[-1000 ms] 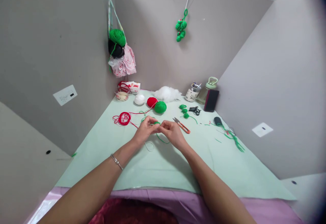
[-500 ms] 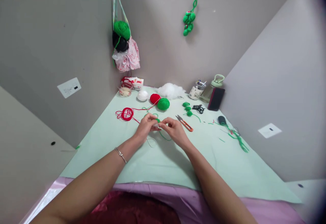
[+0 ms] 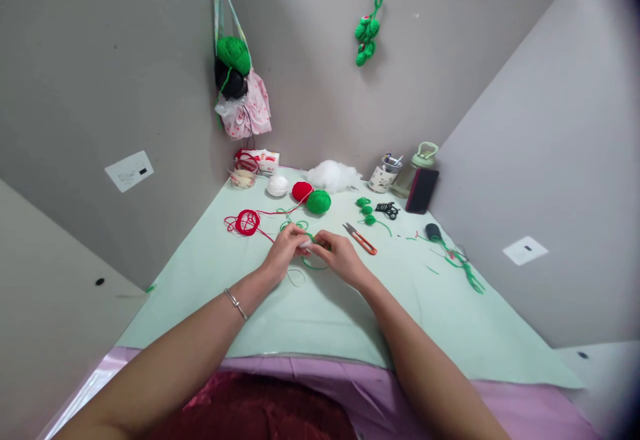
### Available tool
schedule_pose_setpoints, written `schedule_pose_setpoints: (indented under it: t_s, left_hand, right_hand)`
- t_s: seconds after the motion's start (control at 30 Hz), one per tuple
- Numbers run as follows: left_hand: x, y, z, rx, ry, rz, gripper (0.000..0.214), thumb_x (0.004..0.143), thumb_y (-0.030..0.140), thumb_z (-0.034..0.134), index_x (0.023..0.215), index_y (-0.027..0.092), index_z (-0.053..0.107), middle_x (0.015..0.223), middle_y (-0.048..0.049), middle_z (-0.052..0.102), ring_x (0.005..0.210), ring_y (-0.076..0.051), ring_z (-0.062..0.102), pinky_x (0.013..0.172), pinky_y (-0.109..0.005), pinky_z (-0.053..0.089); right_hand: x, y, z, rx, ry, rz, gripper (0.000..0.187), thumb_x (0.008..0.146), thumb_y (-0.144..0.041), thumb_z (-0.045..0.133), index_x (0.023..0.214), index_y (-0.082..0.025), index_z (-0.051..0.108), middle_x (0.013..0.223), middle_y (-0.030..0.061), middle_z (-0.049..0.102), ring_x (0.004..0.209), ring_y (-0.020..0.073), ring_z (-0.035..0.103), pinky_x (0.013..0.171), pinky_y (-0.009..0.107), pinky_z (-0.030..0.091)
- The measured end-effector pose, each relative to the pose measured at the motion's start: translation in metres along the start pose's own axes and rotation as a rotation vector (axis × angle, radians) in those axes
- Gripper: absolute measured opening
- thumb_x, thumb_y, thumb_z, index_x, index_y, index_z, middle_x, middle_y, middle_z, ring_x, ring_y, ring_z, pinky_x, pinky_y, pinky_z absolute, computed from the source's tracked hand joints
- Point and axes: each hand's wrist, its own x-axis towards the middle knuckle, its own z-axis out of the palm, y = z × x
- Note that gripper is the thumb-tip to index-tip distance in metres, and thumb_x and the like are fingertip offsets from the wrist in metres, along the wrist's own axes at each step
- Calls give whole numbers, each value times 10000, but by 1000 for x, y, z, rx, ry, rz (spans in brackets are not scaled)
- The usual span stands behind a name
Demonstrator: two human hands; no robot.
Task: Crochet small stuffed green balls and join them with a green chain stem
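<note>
hands: left hand (image 3: 284, 253) and right hand (image 3: 341, 258) are together at mid-table, fingertips meeting, both pinched on a small green crochet piece (image 3: 309, 237).
piece location: right at the pinch, between the two sets of fingertips, just above the table (image 3: 325, 320). Neither hand is nearer.
piece axis: too small to tell. A pale bit at the pinch is also unreadable.
green strand (image 3: 314, 267): loops from the piece onto the table under the hands, on the person's side.
green yarn ball (image 3: 319, 201): straight beyond the hands, apart from them, touching the red yarn ball (image 3: 302, 191).
orange snips (image 3: 361, 240): just beside the right hand on its far side, lying diagonally.
red yarn coil (image 3: 247, 222): near the left hand, to its far left.
left wrist: bracelet (image 3: 235, 303).
</note>
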Motion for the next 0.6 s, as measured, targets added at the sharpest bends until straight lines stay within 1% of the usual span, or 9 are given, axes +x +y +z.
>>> schedule_pose_setpoints:
  t_s: [0.07,0.2,0.27,0.33,0.4,0.5,0.6]
  left_hand:
    - [-2,2,2,-7,-17,14,156,826,158,730,853,177,578,747,35,606,655,-101,588,681,-253,556]
    - [-9,11,7,-40,-113,27,194,796,248,757,863,185,586,799,14,641,745,-122,629,777,-300,593]
    - [-12,15,8,-52,-169,26,255,770,294,798,876,178,598,814,6,655,762,-125,642,839,-336,604]
    - [-13,17,9,-56,-200,23,312,739,325,835,864,176,592,790,10,650,725,-116,636,860,-359,609]
    - [-12,15,8,-59,-198,23,344,726,347,843,846,182,567,762,17,642,683,-108,626,844,-371,617]
    - [-7,10,6,-39,-149,32,353,709,326,837,814,193,527,700,38,608,617,-100,600,766,-362,626]
    - [-2,6,5,12,-73,72,313,694,246,815,793,195,522,693,57,574,586,-98,588,641,-293,597]
  right_hand:
    - [2,1,1,8,-5,20,370,821,-465,694,631,-212,501,589,-55,444,597,118,342,570,275,249]
    - [4,-1,-2,77,-28,71,455,797,-605,662,633,-215,497,584,-55,434,576,111,337,548,270,251]
    - [4,-3,-4,104,-15,92,464,813,-607,627,616,-223,458,568,-62,393,561,105,308,543,270,244]
    - [4,-6,-7,119,-4,99,448,830,-574,606,609,-226,430,565,-69,354,560,103,282,547,272,237]
    - [2,-9,-9,125,-17,95,405,832,-537,610,630,-221,454,578,-70,355,570,106,289,556,271,242]
    - [-2,-15,-6,126,-60,86,317,828,-464,619,669,-207,524,604,-60,414,595,115,343,580,272,271]
    - [-5,-18,4,114,-64,87,217,817,-358,600,674,-197,579,637,-31,520,639,133,422,619,277,310]
